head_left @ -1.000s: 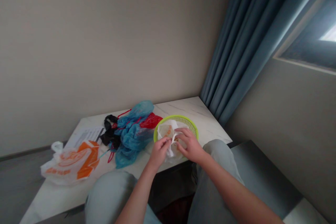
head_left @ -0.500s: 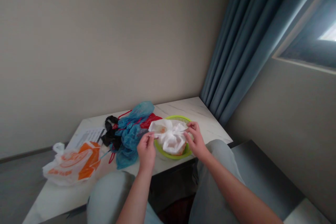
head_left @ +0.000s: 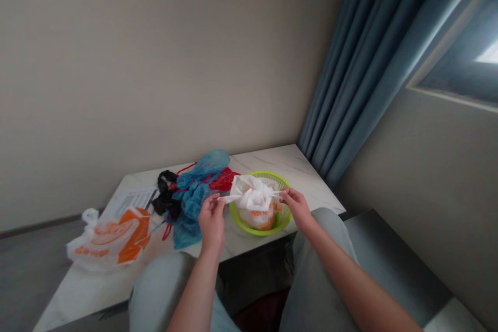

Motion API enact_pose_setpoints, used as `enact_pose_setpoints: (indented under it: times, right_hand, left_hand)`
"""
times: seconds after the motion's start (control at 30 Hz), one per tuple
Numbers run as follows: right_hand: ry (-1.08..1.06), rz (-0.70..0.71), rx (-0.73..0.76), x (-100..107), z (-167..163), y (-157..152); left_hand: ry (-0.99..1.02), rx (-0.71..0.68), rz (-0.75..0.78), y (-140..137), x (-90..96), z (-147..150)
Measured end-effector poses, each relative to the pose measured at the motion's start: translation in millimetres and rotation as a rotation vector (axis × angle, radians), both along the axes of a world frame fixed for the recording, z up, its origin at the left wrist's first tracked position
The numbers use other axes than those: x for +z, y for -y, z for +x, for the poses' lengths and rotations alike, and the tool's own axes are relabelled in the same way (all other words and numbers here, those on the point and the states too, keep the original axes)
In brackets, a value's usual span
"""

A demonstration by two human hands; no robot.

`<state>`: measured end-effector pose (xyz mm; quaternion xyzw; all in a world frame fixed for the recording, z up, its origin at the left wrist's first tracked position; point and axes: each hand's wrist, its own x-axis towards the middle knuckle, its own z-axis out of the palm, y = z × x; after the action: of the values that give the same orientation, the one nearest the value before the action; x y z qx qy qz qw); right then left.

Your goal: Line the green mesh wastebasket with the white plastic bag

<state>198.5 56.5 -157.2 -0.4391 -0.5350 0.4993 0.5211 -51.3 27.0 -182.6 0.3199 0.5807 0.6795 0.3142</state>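
Observation:
A white plastic bag [head_left: 254, 199] with orange print is bunched over a lime-green basket [head_left: 246, 226], its lower part inside the rim. My left hand [head_left: 212, 218] pinches one end of the bag, left of the basket. On the other side my right hand [head_left: 298, 207] pinches the opposite end, drawn into a thin twisted strip. Between the two hands the bag's top is stretched sideways, with a gathered lump in the middle. What lies inside the bag is hidden; a bit of green shows in the basket at its right.
Crumpled blue plastic bags [head_left: 192, 202], a black bag [head_left: 166, 202] and a red bag [head_left: 224, 180] lie left of the basket. Farther left are a white-and-orange bag [head_left: 111, 238] and a printed sheet [head_left: 130, 202] on the marble-patterned table [head_left: 272, 157]. My knees flank its front edge.
Both hands have moved apart, pulling the bag's ends outward. The bag's top has drawn tighter and lifted, and more of the orange print below it shows.

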Motion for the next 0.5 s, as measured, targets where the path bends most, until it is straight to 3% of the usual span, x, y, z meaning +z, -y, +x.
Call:
enact_pose_setpoints:
  times: [0.27,0.5]
  right_hand:
    - [-0.036,-0.019,0.094,15,-4,10]
    - [-0.063,-0.03,0.095,9,-7,8]
  left_hand:
    - [0.066,-0.19,0.019,14,19.2,17]
    - [-0.032,-0.265,0.025,14,27.2,24]
